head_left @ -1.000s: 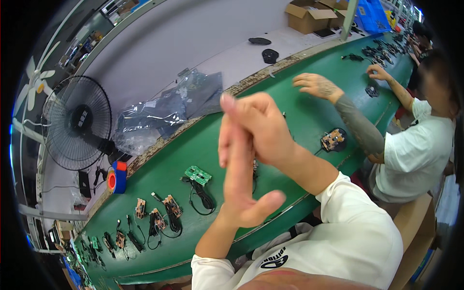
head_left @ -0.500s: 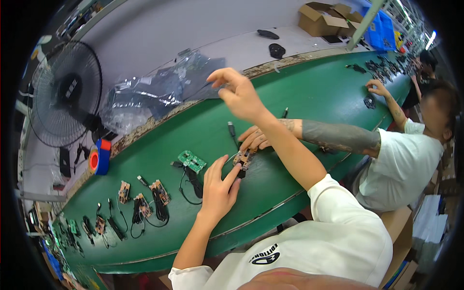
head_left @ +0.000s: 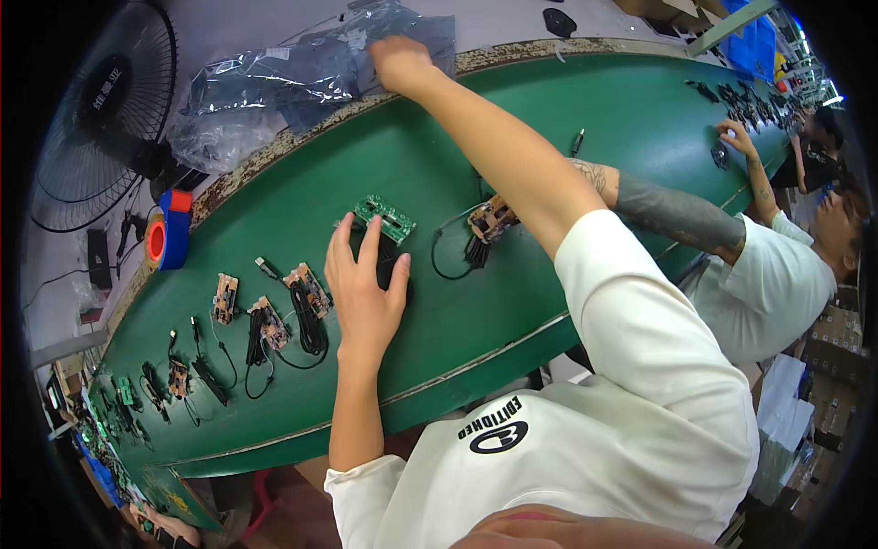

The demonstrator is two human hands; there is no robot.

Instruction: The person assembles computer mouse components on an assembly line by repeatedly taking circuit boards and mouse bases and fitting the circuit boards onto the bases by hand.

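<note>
My left hand [head_left: 366, 288] is over the green table, its fingers spread. Its fingertips reach the near-left edge of a green circuit board [head_left: 393, 220]; whether they press on it I cannot tell. A black coiled cable lies beneath that board, partly hidden by the hand. Far across the table, my right hand [head_left: 401, 64] is on the heap of clear and grey plastic bags [head_left: 311, 78], with its fingers curled in; anything inside them is hidden. Below my right forearm sits a tan circuit board [head_left: 492, 220] with a black cable.
Several tan boards with cables, including one board [head_left: 225, 297], line the table's left part. A blue and red tape dispenser [head_left: 169, 233] and a black fan [head_left: 105, 101] stand at the back left. From the right comes a co-worker's tattooed arm [head_left: 677, 210], its hand hidden behind my forearm.
My right hand has reached away to the plastic bags and curled. My left hand has left the tan board and moved left to the green one. The view has shifted.
</note>
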